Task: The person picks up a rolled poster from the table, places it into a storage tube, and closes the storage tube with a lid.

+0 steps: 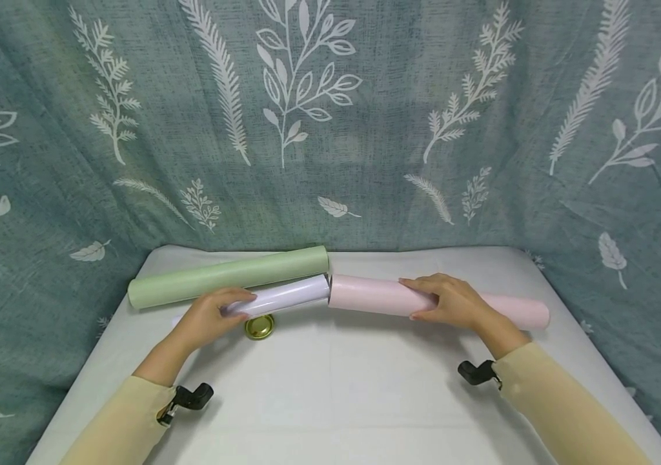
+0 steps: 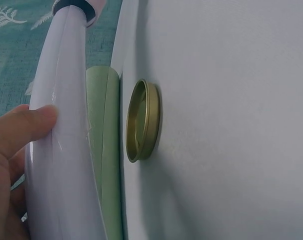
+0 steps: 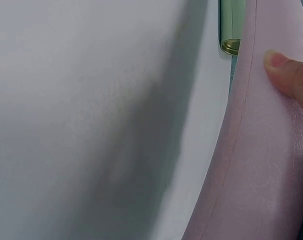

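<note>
My left hand grips a glossy white roll, thumb along its near side in the left wrist view. My right hand holds a pink tube around its middle, thumb pressed on its side in the right wrist view. The white roll's right end meets the pink tube's open left mouth, whose dark inside shows around the roll in the left wrist view. Both are raised over the white table, with shadows below. A round gold metal lid lies just below the white roll, near my left hand.
Behind the white roll, a green tube lies slanted along the back left of the table. A gold cap closes its right end. A teal leaf-patterned cloth hangs behind and at both sides.
</note>
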Demonstrator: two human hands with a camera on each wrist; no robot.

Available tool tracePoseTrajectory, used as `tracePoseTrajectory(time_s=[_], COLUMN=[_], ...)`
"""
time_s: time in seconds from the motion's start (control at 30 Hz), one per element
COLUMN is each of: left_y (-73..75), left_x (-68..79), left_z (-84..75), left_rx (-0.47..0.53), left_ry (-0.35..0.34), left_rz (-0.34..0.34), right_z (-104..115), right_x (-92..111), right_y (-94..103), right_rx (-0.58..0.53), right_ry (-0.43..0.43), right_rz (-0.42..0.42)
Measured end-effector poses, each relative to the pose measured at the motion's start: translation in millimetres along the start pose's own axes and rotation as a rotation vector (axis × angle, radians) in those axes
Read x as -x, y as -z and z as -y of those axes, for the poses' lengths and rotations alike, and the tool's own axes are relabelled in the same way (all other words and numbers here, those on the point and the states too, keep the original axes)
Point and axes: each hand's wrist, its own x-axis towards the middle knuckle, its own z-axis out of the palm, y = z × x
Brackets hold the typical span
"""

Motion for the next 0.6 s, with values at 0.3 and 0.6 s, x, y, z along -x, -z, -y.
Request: tracePoseTrajectory(time_s=[0.3, 0.6], left_y=[-1.0, -1.1], left_x=[-1.9, -5.7], left_z=[-3.3, -7.6], left_rx=[0.008, 0.016], left_ry=[-0.018, -0.030], left_rz=[0.014, 0.059], right_z=[-0.6, -0.2], right_x=[0.0, 0.7], right_y=[-1.3, -2.0], right_rx=[0.003, -0.018], right_ry=[-0.010, 0.009], right_rz=[-0.006, -0.002])
